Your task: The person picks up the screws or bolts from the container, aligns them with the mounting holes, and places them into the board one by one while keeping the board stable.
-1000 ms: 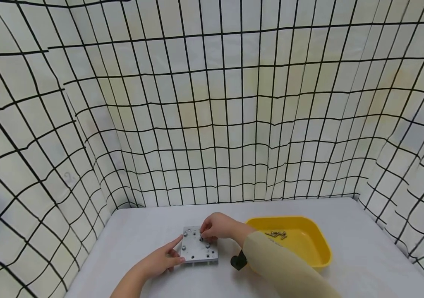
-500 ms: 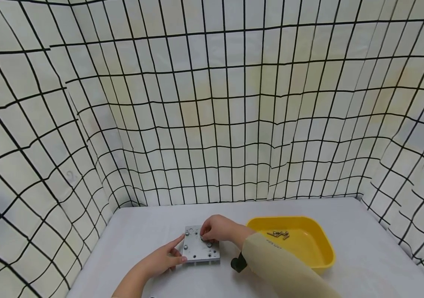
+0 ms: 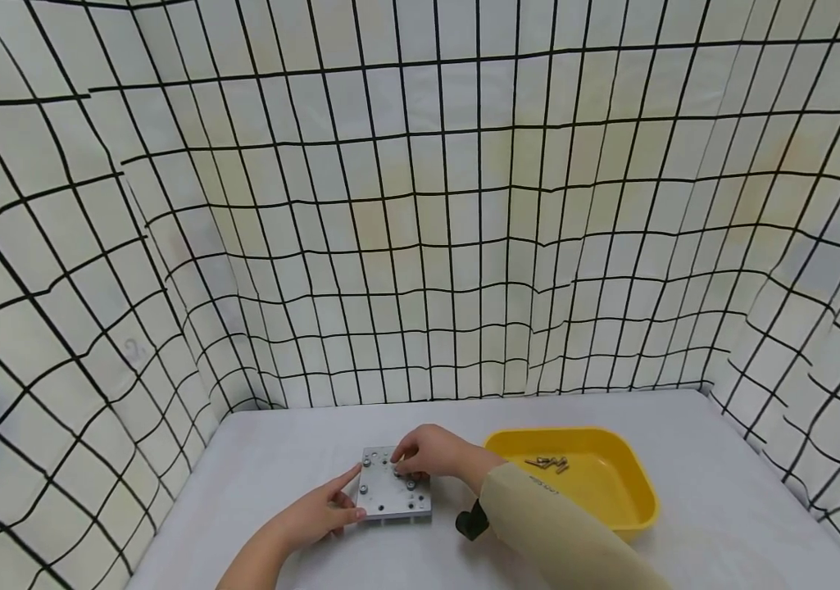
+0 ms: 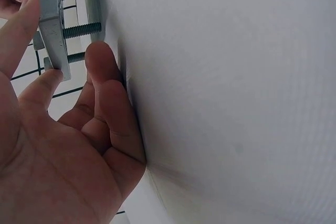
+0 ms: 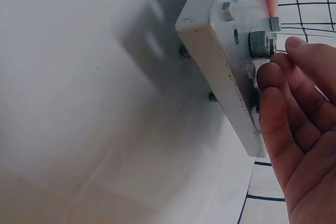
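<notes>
A silver metal plate [image 3: 388,497] stands raised off the white table on threaded bolt shanks [image 4: 82,30], which stick out below it. My left hand [image 3: 316,516] grips the plate's left side, with thumb and forefinger spread along the edge and the other fingers curled beneath in the left wrist view. Over the plate's far right part, my right hand [image 3: 438,452] pinches a bolt [image 5: 259,44] between thumb and fingertips. Other bolt heads [image 3: 363,489] stand on the plate's top, between several open holes [image 5: 236,36].
To the right stands a yellow tray [image 3: 637,504] with several loose bolts [image 3: 551,464] in it, partly behind my right sleeve [image 3: 560,516]. A dark wrist-worn device [image 3: 472,522] hangs under the right forearm. White walls with black grid lines [image 3: 464,246] enclose the table.
My right fingertips shift slightly at the bolt while the hand stays over the same spot. The left hand keeps its hold on the plate. The head view sways a little.
</notes>
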A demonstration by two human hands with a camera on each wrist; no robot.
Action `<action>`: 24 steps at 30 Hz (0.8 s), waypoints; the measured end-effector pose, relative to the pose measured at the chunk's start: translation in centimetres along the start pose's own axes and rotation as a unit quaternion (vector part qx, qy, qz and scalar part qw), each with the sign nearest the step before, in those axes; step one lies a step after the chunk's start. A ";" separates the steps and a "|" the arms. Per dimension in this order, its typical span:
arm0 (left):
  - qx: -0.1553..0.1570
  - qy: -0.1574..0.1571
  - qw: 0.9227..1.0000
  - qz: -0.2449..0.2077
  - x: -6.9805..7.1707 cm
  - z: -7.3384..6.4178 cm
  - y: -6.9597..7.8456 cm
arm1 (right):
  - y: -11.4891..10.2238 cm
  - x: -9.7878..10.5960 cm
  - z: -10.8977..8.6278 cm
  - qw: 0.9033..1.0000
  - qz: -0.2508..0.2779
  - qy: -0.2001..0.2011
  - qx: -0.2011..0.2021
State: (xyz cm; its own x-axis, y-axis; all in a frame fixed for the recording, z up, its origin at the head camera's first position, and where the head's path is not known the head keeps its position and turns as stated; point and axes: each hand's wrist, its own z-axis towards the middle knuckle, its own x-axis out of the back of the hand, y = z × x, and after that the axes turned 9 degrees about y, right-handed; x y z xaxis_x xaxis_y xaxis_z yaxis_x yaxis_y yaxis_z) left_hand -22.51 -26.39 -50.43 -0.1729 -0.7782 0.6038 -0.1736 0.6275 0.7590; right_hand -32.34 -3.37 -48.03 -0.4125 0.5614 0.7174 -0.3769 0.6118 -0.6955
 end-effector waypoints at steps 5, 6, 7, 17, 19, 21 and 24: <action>-0.001 0.001 1.000 0.002 -0.1 0.2 -0.1 | 0.1 1.0 -0.2 1.000 0.028 0.003 0.010; -0.001 0.002 1.000 0.003 -0.1 0.2 -0.1 | 0.1 1.4 -0.3 0.999 0.038 0.003 0.012; 0.000 0.003 1.000 0.005 -0.1 0.2 -0.1 | 0.1 1.8 -0.4 0.999 0.048 0.004 0.014; 0.001 0.015 1.000 0.004 -0.5 0.3 0.0 | 2.1 6.9 -2.3 0.998 0.051 0.022 0.006; 0.004 0.016 1.000 0.005 -0.5 0.3 0.1 | 3.0 8.2 -3.1 0.999 0.047 0.024 0.004; 0.006 0.017 1.000 0.006 -0.5 0.3 0.1 | 4.1 9.5 -4.0 0.999 0.039 0.027 0.002; 0.010 0.019 1.000 0.006 -0.5 0.2 0.1 | 5.9 11.4 -5.8 0.999 0.028 0.036 -0.003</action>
State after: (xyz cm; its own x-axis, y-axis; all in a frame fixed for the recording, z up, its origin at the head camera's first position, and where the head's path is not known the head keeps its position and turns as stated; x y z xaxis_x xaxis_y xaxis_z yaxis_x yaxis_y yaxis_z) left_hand -22.62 -25.94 -50.64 -0.1392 -0.7703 0.6223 -0.1914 0.6375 0.7463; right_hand -34.51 9.88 -43.73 -0.3731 0.6333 0.6780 -0.3487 0.5815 -0.7350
